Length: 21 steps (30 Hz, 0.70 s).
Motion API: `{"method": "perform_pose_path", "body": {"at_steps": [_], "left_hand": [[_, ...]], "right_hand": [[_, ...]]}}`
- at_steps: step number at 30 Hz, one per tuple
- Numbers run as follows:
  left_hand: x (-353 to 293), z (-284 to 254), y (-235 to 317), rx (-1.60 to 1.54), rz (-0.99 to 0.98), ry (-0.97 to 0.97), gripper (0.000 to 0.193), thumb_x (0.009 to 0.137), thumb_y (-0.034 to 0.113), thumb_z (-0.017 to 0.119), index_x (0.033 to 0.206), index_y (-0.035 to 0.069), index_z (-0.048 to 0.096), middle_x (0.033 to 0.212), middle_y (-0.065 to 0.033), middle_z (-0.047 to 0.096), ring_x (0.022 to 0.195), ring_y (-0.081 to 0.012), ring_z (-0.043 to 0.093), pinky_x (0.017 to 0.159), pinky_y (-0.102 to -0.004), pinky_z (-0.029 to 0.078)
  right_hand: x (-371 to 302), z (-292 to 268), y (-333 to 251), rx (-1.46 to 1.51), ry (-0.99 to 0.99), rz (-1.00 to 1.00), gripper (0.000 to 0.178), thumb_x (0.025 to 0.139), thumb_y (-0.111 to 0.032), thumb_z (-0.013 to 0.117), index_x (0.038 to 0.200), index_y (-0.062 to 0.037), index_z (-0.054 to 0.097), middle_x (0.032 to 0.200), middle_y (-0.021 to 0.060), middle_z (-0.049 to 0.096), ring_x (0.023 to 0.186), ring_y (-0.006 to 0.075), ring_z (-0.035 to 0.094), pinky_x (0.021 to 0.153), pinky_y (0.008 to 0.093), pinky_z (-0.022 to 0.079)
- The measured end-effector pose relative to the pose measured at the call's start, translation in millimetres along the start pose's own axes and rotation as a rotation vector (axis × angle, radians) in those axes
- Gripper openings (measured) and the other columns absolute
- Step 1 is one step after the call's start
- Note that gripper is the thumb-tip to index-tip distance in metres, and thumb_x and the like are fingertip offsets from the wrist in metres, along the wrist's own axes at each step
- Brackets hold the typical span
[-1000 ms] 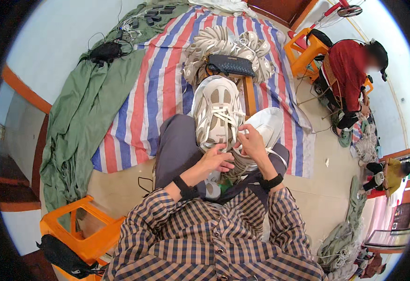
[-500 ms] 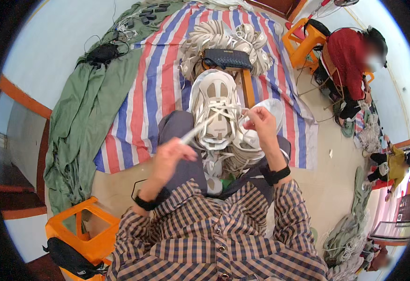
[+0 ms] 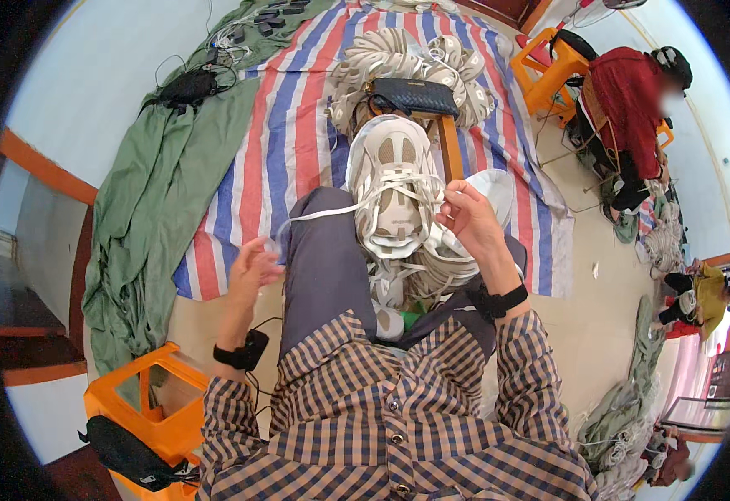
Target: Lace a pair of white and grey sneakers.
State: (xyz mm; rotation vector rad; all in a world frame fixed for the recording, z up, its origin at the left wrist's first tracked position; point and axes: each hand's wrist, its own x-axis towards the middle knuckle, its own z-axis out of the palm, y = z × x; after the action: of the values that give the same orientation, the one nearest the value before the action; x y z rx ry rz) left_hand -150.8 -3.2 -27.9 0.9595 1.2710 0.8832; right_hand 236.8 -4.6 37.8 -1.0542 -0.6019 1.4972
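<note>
A beige and white sneaker lies between my knees, toe pointing away, with white laces crossed over its tongue. One long white lace end runs from the shoe over my left thigh to my left hand, whose fingers are closed on its tip and slightly blurred. Just right of the sneaker, my right hand pinches the other lace end between thumb and forefinger. Beneath and beside that sneaker are more pale shoes, partly hidden by it and by my right hand.
Beyond the sneaker, a dark woven pouch rests before a heap of beige shoes on a striped sheet. Orange stools stand at lower left and upper right. A person in red bends over at right.
My left hand has moved left and slightly down, away from the sneaker, and the lace now stretches across my thigh. My right hand stays beside the shoe, nearly unmoved.
</note>
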Motion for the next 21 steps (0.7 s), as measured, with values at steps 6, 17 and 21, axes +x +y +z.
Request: {"method": "perform_pose_path", "body": {"at_steps": [6,17,21], "left_hand": [[32.5,69.0,23.3,0.181,0.347,-0.112,0.036,0.088,0.012,0.055,0.123,0.004,0.050,0.114,-0.0104,0.057,0.095,-0.0183,0.060,0.078,-0.0291,0.049],[64.1,138.1,35.1,0.565,0.470,-0.226,0.035,0.082,0.015,0.059,0.114,0.003,0.054,0.098,-0.0127,0.061,0.087,-0.0212,0.061,0.077,-0.0339,0.048],[61.7,137.2,30.0,0.658,0.603,-0.152,0.031,0.080,0.021,0.059,0.107,0.005,0.055,0.093,-0.0129,0.063,0.081,-0.0279,0.062,0.070,-0.0395,0.047]], "right_hand": [[-0.5,-0.2,-4.7,0.067,0.022,-0.013,0.008,0.088,-0.008,0.058,0.095,-0.0068,0.054,0.090,0.0043,0.063,0.067,0.0116,0.060,0.067,0.0285,0.054],[-16.5,20.9,-10.3,-0.236,-0.063,-0.015,0.042,0.088,-0.014,0.060,0.125,-0.0004,0.047,0.088,0.0085,0.064,0.063,0.0123,0.059,0.058,0.0248,0.049],[-19.0,19.4,-12.2,-0.455,-0.112,-0.068,0.042,0.087,-0.016,0.061,0.124,0.0003,0.049,0.081,0.0067,0.062,0.062,0.0115,0.058,0.057,0.0238,0.048]]}}
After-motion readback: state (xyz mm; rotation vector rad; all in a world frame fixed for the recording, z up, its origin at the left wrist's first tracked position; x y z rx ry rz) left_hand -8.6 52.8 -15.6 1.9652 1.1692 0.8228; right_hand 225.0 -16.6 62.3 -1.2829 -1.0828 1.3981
